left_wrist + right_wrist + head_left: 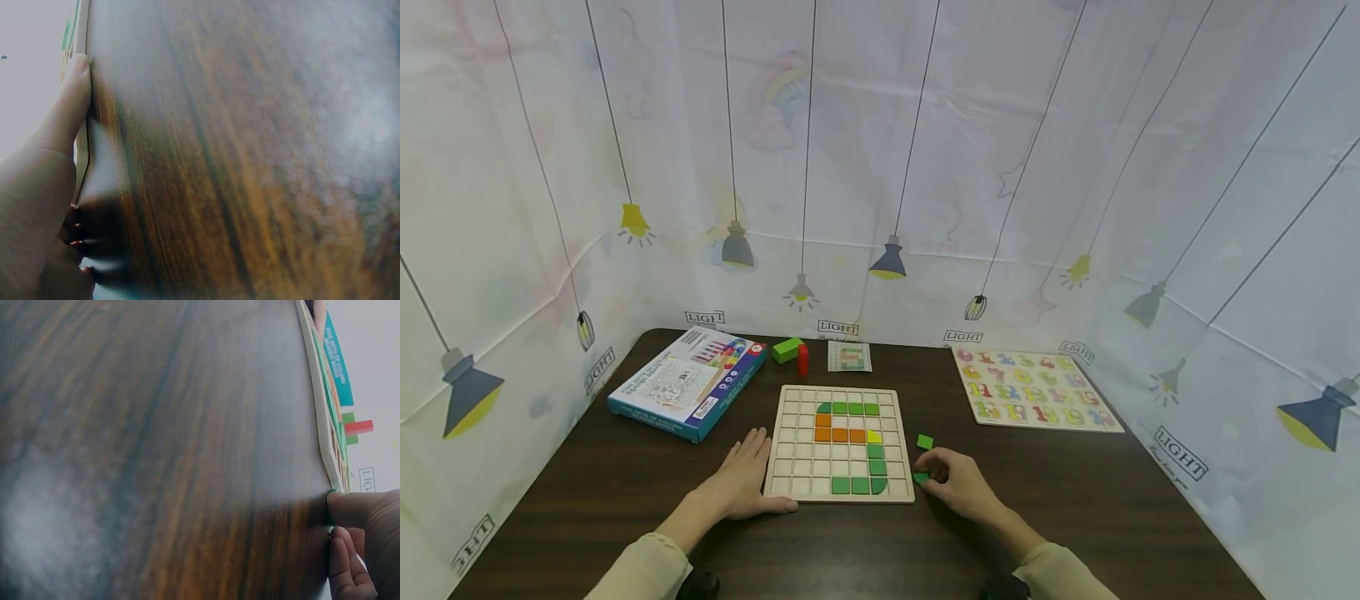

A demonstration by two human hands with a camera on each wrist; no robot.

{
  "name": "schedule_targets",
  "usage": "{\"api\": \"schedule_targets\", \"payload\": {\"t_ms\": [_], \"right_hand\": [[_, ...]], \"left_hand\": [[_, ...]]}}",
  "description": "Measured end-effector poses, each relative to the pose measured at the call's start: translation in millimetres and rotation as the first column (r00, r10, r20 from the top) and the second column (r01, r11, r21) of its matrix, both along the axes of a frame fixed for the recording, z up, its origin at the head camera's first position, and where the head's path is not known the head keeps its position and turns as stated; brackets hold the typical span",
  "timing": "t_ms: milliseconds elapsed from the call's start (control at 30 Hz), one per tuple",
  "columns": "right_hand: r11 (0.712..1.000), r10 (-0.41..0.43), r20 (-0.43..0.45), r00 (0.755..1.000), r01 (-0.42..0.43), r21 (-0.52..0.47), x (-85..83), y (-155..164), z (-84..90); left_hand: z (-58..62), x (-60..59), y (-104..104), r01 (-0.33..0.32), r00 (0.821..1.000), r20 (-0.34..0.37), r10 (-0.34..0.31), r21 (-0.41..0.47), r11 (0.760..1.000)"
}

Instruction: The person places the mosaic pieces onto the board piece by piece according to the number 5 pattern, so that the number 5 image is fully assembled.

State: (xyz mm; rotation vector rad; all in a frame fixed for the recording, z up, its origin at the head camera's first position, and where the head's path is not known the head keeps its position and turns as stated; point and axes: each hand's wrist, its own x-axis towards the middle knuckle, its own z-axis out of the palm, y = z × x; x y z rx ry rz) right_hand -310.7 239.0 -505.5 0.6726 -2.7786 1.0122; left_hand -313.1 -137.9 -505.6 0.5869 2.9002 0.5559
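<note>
A dark wooden table (625, 492) stands within white curtain walls printed with hanging lamps (887, 260). On its far left lies a blue-edged box (688, 382), tilted. Just right of the box, a green block (787, 349) and an upright red block (802, 359) stand close together. A small pattern card (849, 357) lies beside them. On the far right lies a number puzzle board (1033, 388).

- My right hand (958, 483) covers most of a small green wooden piece (921, 477).
- The little printed paper card (849, 357) is too small to read.
- Both wrist views are blurry, with my fingers (347, 565) cut off at the edge.
</note>
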Motion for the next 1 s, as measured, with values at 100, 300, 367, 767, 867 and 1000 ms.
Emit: {"api": "schedule_targets", "payload": {"t_ms": [100, 300, 367, 767, 867, 1000], "right_hand": [[1.0, -0.014, 0.001, 1.0, 0.014, 0.01, 0.8, 1, 0.3], [1.0, 0.0, 0.0, 1.0, 0.0, 0.006, 1.3, 2, -0.4], [1.0, -0.003, -0.005, 1.0, 0.003, -0.002, 1.4, 2, -0.7], [0.996, -0.05, -0.062, 0.997, 0.045, -0.081, 2.8, -5, 1.7], [0.994, -0.061, -0.082, 0.995, 0.053, -0.099, 1.8, -10, 3.6], [0.991, -0.064, -0.087, 0.994, 0.054, -0.122, 1.7, -19, 7.0]], "left_hand": [[0.8, 0.6, 0, 0.001, 1.0, 0.002, -0.001, 0.003, 1.0], [0.4, 0.8, 0, -0.003, 1.0, 0.003, 0.003, 0.004, 1.0], [-0.5, 0.5, 0, -0.004, 1.0, 0.004, 0.004, 0.001, 1.0], [-2.2, 0.3, -1, -0.005, 1.0, 0.009, 0.005, 0.003, 1.0], [-1.6, 0.3, -1, -0.006, 1.0, 0.011, 0.006, 0.007, 1.0], [-0.8, 0.3, 0, -0.004, 1.0, 0.011, 0.004, 0.012, 1.0]]}}
